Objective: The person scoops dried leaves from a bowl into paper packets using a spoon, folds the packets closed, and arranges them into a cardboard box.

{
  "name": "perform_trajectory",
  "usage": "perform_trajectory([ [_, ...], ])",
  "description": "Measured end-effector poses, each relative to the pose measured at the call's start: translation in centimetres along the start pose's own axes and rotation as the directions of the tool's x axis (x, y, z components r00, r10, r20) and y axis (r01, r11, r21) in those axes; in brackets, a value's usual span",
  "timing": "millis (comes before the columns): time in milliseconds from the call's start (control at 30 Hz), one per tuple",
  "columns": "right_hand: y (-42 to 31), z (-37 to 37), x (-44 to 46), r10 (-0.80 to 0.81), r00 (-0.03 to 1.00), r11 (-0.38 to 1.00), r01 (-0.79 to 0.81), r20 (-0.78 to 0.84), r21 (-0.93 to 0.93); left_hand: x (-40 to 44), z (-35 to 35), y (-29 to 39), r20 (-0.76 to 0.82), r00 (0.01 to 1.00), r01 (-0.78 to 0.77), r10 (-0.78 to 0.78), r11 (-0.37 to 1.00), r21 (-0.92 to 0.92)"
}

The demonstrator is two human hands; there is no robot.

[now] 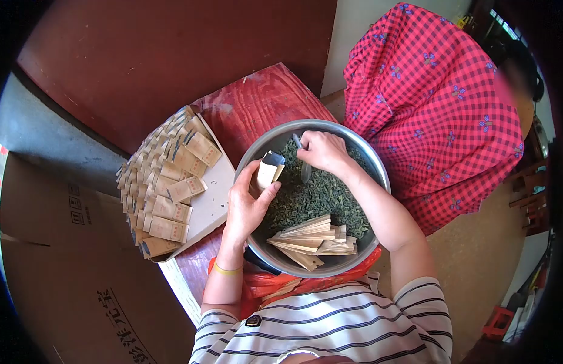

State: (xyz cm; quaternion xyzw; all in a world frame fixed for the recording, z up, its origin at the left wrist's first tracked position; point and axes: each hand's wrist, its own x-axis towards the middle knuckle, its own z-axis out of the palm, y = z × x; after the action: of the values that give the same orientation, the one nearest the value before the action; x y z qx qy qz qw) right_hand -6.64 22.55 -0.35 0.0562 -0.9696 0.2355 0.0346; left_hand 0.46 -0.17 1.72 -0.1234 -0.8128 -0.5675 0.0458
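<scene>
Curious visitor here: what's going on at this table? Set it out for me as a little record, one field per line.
Left hand: holds an upright paper packet, top open
Right hand: grips a spoon over the leaves
Bowl: round, metal, holding dark green leaves
Near side of bowl: fanned stack of flat paper packets
Left of bowl: many brown packets piled on a pale tray
Table: red, wooden
Right of bowl: red checked cloth

Red-checked cloth [436, 115], striped shirt [330, 321], green leaves [318, 197]
</scene>
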Motion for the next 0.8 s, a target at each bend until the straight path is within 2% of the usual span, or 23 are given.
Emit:
perform_trajectory([
  [67,-0.2,-1.4,-0.1,0.056,0.993,0.981,-0.074,0.103,0.180,0.1,-0.1,-0.2,0.007,1.000,-0.018,0.018,1.000,-0.013],
  [100,0.1,-1.3,-0.1,0.049,0.993,0.982,-0.067,0.105,0.177,0.1,-0.1,-0.2,-0.001,1.000,-0.018,0.018,1.000,-0.015],
  [167,0.8,-0.9,-0.1,-0.050,0.995,0.960,0.023,0.091,0.280,0.1,-0.1,-0.2,0.013,0.999,-0.039,0.039,0.999,0.023],
  [233,0.4,-0.8,-0.4,-0.106,0.993,0.963,0.092,0.043,0.255,0.2,-0.1,-0.6,0.008,0.999,-0.041,0.041,0.999,0.014],
  [300,-0.1,-0.5,-0.6,-0.322,0.903,0.919,0.370,-0.284,0.134,0.2,0.0,-0.9,0.005,0.999,-0.037,0.037,0.999,0.003],
  [333,-0.2,-0.5,-0.6,-0.366,0.884,0.911,0.404,-0.292,0.081,0.2,0.0,-0.9,0.005,0.999,-0.035,0.035,0.999,0.003],
  [367,-0.3,-0.1,-0.7,-0.363,0.885,0.912,0.402,-0.291,0.084,0.2,0.0,-0.7,0.000,0.999,-0.032,0.032,0.999,0.004],
  [433,-0.1,1.3,-1.0,-0.357,0.925,0.922,0.372,-0.134,0.112,0.2,-0.1,-0.5,0.000,1.000,-0.029,0.029,1.000,0.006],
  [500,0.0,1.5,-1.0,-0.358,0.929,0.914,0.369,-0.095,0.166,0.3,-0.2,-0.4,0.031,0.999,-0.012,0.012,1.000,-0.004],
  [567,-0.1,0.7,-0.9,-0.311,0.946,0.933,0.285,0.094,0.218,0.2,-0.3,0.1,0.027,1.000,-0.009,0.009,1.000,0.015],
  [667,-0.1,0.0,-1.0,-0.276,0.947,0.921,0.210,0.167,0.328,0.2,-0.3,-0.2,0.027,1.000,0.002,-0.003,1.000,0.018],
  [767,0.2,-0.3,-0.9,-0.192,0.967,0.927,0.123,0.169,0.354,0.3,-0.2,-0.3,0.034,0.999,-0.009,0.009,1.000,0.014],
  [800,0.0,-0.6,-1.1,-0.163,0.980,0.897,0.098,0.117,0.431,0.3,-0.2,-0.4,0.035,0.999,-0.025,0.024,0.999,0.029],
])
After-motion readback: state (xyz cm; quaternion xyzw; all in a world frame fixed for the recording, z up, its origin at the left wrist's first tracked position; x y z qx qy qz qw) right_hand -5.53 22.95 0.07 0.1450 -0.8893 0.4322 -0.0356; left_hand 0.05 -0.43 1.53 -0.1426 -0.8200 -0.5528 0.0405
